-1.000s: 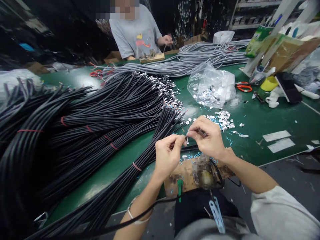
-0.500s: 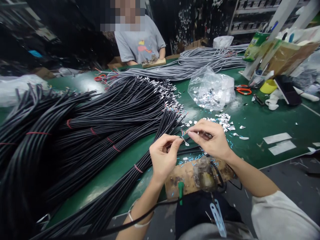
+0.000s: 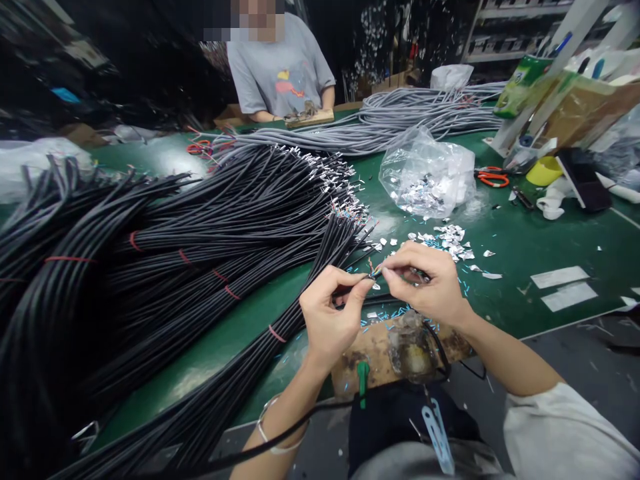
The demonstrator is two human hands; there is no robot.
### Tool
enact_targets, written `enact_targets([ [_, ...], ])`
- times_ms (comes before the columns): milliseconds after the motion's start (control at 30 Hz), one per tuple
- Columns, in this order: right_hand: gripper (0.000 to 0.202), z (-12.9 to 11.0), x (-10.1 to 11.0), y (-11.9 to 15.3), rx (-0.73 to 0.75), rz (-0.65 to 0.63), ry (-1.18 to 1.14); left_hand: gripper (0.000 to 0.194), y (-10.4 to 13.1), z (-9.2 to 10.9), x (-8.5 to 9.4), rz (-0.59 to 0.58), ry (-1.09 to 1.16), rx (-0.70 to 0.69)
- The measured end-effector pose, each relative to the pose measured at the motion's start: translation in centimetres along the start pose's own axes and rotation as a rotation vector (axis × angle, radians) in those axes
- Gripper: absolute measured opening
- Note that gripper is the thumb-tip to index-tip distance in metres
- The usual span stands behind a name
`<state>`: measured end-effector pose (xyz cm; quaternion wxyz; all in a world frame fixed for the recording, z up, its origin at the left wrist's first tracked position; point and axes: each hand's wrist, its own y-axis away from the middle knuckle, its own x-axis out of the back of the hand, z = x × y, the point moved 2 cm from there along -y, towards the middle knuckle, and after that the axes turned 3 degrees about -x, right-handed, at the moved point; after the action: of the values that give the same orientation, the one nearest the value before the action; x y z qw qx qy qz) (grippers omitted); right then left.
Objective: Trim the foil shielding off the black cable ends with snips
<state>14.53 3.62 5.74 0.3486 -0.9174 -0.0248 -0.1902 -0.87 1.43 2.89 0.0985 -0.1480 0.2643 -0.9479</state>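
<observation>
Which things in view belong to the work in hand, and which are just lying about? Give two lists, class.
In the work, it seems:
left hand, pinching a cable end
right hand, at its coloured wires
tied black cables, beside the left hand

Apparently just lying about:
orange-handled scissors
dark phone-like device
two pale strips

Lettering: none legible.
Green container [image 3: 518, 87], upper right: surface printing too small, blurred. Grey T-shirt [image 3: 253, 70], far side: red-and-yellow motif [image 3: 290, 87], no readable words.
</observation>
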Motion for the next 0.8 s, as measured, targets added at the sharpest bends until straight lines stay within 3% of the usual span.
enact_targets([
  [133, 0.009, 0.15, -0.35, 0.05, -0.038, -0.041, -0.011, 0.009, -0.16, 0.05, 0.09, 0.007, 0.05, 0.01],
  [367, 0.012, 0.79, -0.26, 0.06, -0.274, -0.099, -0.152, 0.011, -0.32, 0.06, 0.18, -0.01, 0.105, 0.013],
  [800, 0.009, 0.71, -0.37, 0.05, -0.174, -0.075, -0.165, 0.01, -0.23, 0.01, 0.08, -0.009, 0.109, -0.032],
])
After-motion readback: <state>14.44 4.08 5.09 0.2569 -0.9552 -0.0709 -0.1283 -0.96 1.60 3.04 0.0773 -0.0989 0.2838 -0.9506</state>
